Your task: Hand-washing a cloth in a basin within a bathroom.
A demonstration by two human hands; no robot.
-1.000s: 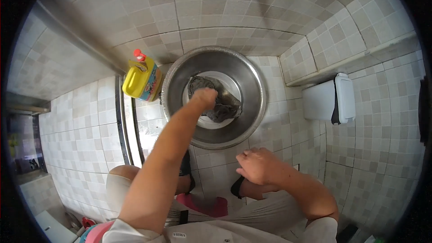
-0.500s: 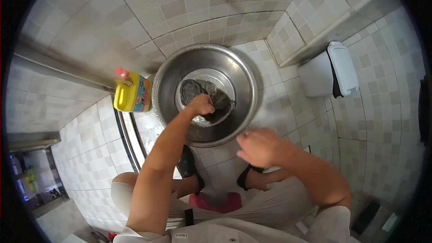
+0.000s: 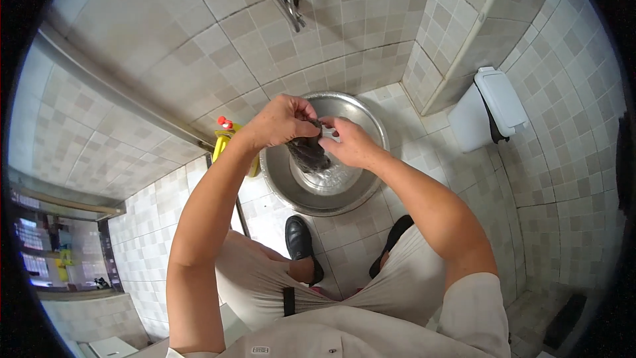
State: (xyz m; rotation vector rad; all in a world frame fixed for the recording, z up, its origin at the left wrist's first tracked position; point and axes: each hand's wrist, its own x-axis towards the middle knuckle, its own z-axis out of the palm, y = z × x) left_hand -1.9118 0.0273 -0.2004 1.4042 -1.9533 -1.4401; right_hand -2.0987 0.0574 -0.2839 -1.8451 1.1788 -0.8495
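Observation:
A dark grey, wet-looking cloth (image 3: 309, 158) hangs bunched over a wide metal basin (image 3: 371, 114) on the floor. At its upper end, my left hand (image 3: 281, 121) has thumb and fingers closed on the fabric. From the other side, my right hand (image 3: 350, 142) pinches the same upper edge, its fingertips close to the left ones. The cloth's lower end hangs inside the basin's outline; whether it touches the bottom I cannot tell. What kind of cloth it is does not show.
A yellow jug (image 3: 222, 143) with a red cap stands left of the basin, partly behind my left forearm. A shower hose and pipe (image 3: 289, 6) come down the tiled wall ahead. At the right stands a white lidded bin (image 3: 478, 113). My black shoes (image 3: 299, 238) flank the near side.
The cloth has come up off the basin's bottom in my left hand. My right hand has moved in from the right and taken hold too. The view has tilted up.

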